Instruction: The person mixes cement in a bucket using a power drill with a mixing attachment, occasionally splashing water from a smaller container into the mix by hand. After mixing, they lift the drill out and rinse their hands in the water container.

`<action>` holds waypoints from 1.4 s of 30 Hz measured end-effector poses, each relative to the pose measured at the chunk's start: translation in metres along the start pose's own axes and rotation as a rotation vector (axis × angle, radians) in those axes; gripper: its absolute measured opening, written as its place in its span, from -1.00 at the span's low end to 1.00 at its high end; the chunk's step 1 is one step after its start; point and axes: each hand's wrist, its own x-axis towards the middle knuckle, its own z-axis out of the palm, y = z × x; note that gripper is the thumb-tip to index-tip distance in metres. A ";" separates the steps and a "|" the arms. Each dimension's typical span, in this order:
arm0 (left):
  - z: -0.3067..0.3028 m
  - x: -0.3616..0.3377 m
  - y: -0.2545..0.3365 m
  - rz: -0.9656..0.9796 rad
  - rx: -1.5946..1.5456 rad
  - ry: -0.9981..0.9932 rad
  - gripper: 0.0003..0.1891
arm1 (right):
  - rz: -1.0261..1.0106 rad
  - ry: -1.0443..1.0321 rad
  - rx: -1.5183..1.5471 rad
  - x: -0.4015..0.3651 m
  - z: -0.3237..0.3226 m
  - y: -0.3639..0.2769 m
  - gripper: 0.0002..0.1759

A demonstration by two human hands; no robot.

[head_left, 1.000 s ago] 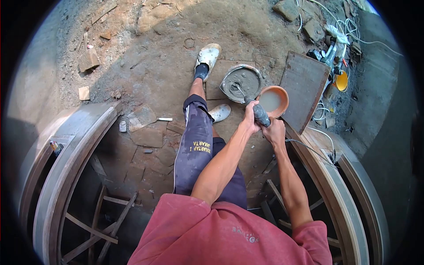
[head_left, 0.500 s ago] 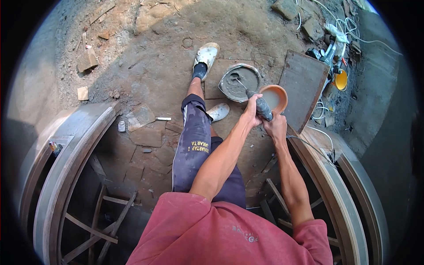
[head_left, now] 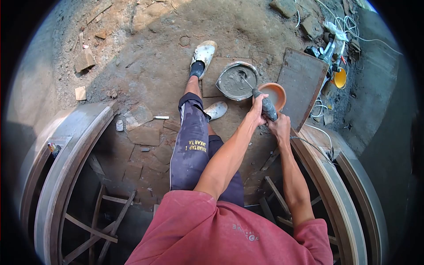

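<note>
My left hand (head_left: 257, 110) is wrapped round the front of a dark, dusty power drill (head_left: 267, 107). At the drill's rear end, my right hand (head_left: 279, 126) is closed round it. From the drill a thin metal mixing rod (head_left: 249, 83) runs down into grey wet mortar (head_left: 233, 85) in a round bucket (head_left: 217, 84). The rod's lower end is sunk in the mortar, right of the middle. Beside this bucket, partly under the drill, stands an orange bucket (head_left: 284, 95) holding cloudy liquid.
A flat board (head_left: 302, 84) lies right of the buckets. Beyond it are tools, a yellow container (head_left: 339, 78) and looped white cable (head_left: 351, 27). Curved frames (head_left: 81, 163) flank me on both sides, with wooden struts (head_left: 117, 216) below. Stones and scraps lie on the ground.
The mixing rod has shifted right through the mortar, leaving a hollow by it. Both hands and the drill have moved slightly right.
</note>
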 end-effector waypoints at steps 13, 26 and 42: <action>-0.007 -0.001 -0.021 -0.015 -0.058 0.057 -0.65 | 0.019 -0.034 0.013 -0.013 0.006 0.012 -0.62; -0.024 -0.019 -0.024 0.005 -0.102 0.128 -0.65 | -0.013 -0.080 0.028 -0.025 0.018 0.006 -0.59; -0.026 -0.035 0.014 0.068 -0.064 0.004 -0.66 | -0.080 -0.006 0.031 -0.013 0.017 -0.031 -0.59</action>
